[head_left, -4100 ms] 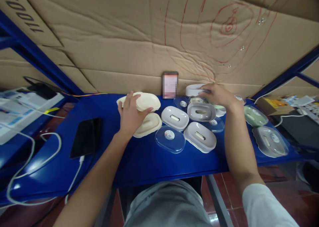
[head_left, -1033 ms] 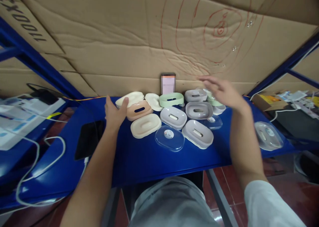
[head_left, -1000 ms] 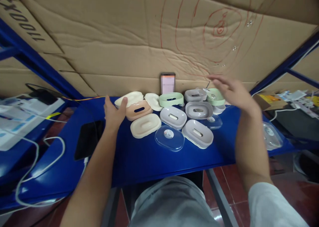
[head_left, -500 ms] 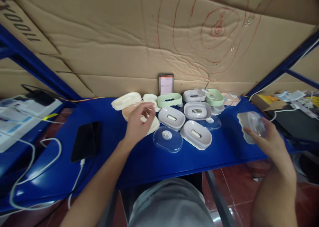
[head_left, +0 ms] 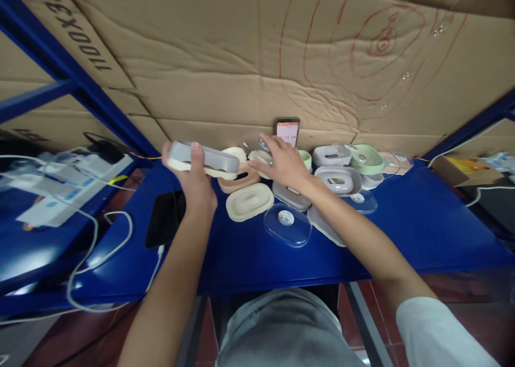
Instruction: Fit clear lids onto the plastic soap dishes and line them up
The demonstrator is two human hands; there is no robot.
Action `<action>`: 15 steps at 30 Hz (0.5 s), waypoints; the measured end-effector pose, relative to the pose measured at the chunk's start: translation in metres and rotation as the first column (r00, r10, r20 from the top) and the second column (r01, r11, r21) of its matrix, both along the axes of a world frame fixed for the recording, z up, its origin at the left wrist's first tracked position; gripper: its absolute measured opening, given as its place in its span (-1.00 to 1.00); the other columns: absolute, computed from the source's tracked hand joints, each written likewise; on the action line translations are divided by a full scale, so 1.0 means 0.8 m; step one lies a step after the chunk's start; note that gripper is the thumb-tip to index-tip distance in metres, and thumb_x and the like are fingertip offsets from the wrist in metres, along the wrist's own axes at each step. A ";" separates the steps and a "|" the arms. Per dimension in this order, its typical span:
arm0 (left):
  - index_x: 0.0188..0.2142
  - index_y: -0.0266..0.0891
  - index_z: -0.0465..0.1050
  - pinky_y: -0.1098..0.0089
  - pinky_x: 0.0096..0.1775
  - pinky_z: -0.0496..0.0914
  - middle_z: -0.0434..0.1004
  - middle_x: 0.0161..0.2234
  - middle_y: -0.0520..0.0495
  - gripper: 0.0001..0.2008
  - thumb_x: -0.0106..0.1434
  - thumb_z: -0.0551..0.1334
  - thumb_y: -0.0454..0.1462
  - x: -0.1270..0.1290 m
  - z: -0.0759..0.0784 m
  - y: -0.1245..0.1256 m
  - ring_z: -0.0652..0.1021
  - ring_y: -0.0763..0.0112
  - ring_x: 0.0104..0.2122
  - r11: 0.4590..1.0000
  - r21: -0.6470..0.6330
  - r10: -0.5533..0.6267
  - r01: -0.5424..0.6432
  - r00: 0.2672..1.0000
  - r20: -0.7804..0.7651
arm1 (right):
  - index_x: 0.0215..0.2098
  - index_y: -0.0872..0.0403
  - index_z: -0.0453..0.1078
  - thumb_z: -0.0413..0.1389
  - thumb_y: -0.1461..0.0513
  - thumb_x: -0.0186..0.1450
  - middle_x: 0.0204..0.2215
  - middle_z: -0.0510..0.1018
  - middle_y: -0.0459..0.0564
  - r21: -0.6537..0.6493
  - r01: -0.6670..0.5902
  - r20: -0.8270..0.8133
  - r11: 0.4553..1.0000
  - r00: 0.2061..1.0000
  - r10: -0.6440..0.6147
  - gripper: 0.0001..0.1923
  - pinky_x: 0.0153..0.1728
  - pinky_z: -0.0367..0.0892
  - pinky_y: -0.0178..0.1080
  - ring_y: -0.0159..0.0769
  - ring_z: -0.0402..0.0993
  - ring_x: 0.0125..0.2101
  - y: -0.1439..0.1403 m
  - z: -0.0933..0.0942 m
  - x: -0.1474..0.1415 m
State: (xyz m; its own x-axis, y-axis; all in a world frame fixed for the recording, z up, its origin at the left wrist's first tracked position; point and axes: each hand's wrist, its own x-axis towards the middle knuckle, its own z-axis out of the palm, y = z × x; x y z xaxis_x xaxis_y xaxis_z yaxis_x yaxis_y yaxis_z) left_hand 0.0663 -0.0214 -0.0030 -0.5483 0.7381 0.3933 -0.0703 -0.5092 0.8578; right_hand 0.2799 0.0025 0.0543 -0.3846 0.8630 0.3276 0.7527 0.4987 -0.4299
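Note:
My left hand [head_left: 195,182] is closed round a grey soap dish [head_left: 217,160] with a cream base, raised and tilted above the left of the blue table. My right hand [head_left: 287,163] reaches over the middle of the group. Between its thumb and fingers are a clear lid [head_left: 263,143] and a small cream piece [head_left: 261,158]; the fingers partly hide both. Just below my left hand's dish lie a peach dish [head_left: 237,183] and a cream oval tray [head_left: 249,202]. A clear lid with a round label [head_left: 287,230] rests nearer the front edge.
Several grey dishes [head_left: 338,182] and a green dish [head_left: 367,160] sit to the right. A phone [head_left: 287,131] leans against the cardboard at the back. Another phone [head_left: 164,219], with a white cable, lies left. A power strip [head_left: 68,190] and an open carton [head_left: 462,168] flank the table.
My left hand has lifted the grey and cream soap dish up to the left. My right hand has swung from the far right to the middle with a clear lid. The view has shifted left.

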 end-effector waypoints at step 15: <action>0.24 0.05 0.36 0.18 0.19 0.47 0.54 0.14 -0.08 -0.21 0.17 0.43 0.30 0.010 0.002 -0.004 0.57 0.14 0.18 0.954 0.022 -0.298 0.298 0.949 0.100 | 0.10 -0.02 0.58 0.10 0.13 0.56 -0.01 0.72 -0.09 0.034 -0.386 -0.251 0.922 0.890 0.381 -0.73 -0.04 0.44 -0.23 -0.27 0.63 -0.06 -0.028 0.016 -0.031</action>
State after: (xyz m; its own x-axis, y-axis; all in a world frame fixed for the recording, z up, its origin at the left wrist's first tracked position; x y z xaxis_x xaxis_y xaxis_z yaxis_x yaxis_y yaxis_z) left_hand 0.0745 -0.0246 -0.0016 -0.3408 0.8714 0.3530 -0.3058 -0.4578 0.8348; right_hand 0.2551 -0.0201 0.0669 -0.5947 0.6710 0.4428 0.3721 0.7180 -0.5883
